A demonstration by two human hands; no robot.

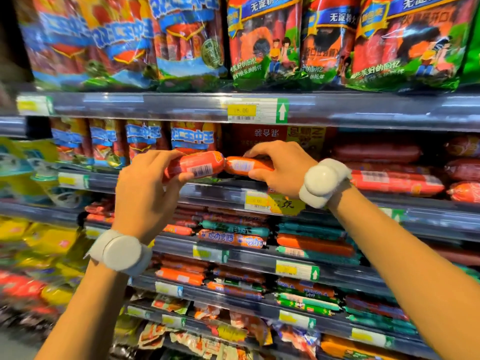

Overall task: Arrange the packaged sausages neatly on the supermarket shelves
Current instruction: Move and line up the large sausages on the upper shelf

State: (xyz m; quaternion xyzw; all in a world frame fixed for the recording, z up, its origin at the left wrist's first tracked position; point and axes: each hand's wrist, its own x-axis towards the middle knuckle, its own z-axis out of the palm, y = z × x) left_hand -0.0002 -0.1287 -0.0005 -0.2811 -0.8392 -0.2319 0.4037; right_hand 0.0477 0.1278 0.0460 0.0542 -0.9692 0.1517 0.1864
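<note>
Left hand [145, 193]: fingers and thumb curled around the left orange sausage chub [194, 166], barcode facing the camera. Right hand [280, 168]: fingers above and thumb below, pinching the right orange sausage chub [246, 166]. Both chubs lie horizontal, long axes in line, inner ends touching, held just in front of the shelf rail [220, 193]. The shelf gap lies directly behind the fingers; stacked red sausages [389, 178] sit to the right. Likely placement is straight back, axes parallel to the rail.
</note>
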